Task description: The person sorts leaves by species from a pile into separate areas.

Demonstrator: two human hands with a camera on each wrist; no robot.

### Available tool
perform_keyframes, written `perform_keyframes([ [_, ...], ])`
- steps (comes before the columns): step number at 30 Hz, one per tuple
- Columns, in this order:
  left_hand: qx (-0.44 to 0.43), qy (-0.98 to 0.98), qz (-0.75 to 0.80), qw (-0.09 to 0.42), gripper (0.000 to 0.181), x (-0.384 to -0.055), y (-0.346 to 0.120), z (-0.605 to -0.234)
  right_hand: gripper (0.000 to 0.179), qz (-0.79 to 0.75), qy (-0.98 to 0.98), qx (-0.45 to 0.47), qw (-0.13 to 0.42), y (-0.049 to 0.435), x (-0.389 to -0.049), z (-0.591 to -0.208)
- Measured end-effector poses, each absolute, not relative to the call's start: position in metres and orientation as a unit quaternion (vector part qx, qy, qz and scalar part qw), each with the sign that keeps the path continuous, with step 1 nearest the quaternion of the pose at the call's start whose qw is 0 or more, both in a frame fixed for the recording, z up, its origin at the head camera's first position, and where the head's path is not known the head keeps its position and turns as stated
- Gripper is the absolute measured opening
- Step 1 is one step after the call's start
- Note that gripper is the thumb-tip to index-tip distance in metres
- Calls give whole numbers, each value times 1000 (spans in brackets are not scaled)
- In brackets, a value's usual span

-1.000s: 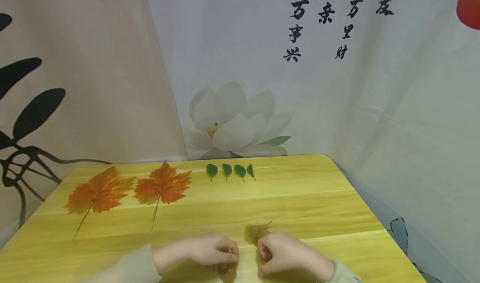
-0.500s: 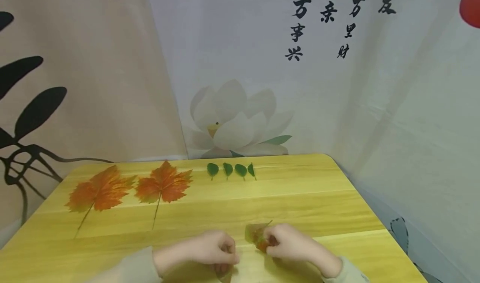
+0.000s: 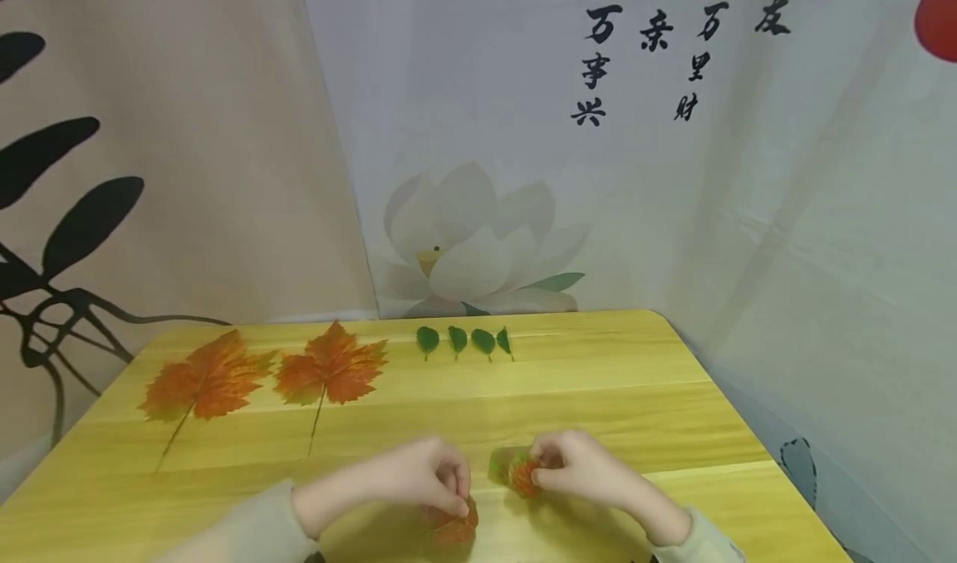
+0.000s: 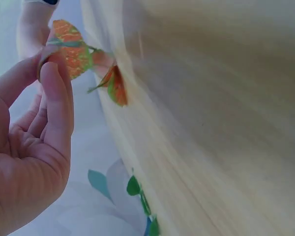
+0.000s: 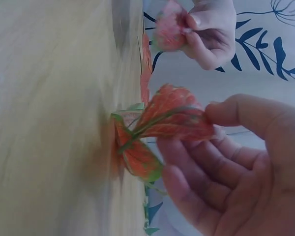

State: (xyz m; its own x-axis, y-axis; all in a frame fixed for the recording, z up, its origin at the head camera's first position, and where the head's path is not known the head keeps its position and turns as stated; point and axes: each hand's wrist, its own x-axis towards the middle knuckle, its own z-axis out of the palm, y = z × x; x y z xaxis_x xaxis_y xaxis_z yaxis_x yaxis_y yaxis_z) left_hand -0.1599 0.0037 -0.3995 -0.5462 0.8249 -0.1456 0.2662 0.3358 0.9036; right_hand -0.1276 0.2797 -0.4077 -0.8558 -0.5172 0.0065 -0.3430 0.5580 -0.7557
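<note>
Low in the head view, my left hand (image 3: pixel 422 472) pinches a small orange leaf (image 3: pixel 458 528) between thumb and fingertips. The left wrist view shows this leaf (image 4: pixel 74 55) with green edging, raised off the tabletop. To its right, my right hand (image 3: pixel 586 472) pinches another orange-red leaf (image 3: pixel 525 476) with green edges, close over the table. Up close in the right wrist view, the pinched leaf (image 5: pixel 172 115) stands up from a green midrib. A second orange-green leaf part (image 5: pixel 140 160) spreads below it, by the wood. My fingers partly cover both held leaves.
Two large orange maple leaves (image 3: pixel 209 380) (image 3: pixel 331 365) with long stems lie at the left of the yellow wood-grain table (image 3: pixel 635 397). Several small green leaves (image 3: pixel 482 341) form a row near the back edge. A printed curtain (image 3: pixel 478 131) hangs behind.
My right hand has shifted slightly up and away, uncovering more of its orange leaf. My left hand's leaf has turned more into view. The leaves at the back have stayed put.
</note>
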Motion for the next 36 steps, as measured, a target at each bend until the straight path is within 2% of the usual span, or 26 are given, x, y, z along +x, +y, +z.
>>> perform_keyframes([
  [4,347,753,462,316,7,-164,2,-394,3,-449,856,-225,125,281,-131,-413],
  [10,333,765,469,290,10,-170,-2,-384,9,-507,827,-200,140,283,-135,-417],
  [18,324,786,475,226,29,-194,-14,-373,15,-543,805,-195,140,283,-137,-416],
  [25,294,800,498,162,31,-223,-19,-361,18,-557,794,-189,152,284,-136,-415],
  [29,273,806,505,144,35,-239,-24,-367,17,-559,793,-184,155,285,-137,-415],
  [36,204,816,522,145,33,-264,-41,-398,18,-566,788,-182,158,287,-135,-414],
])
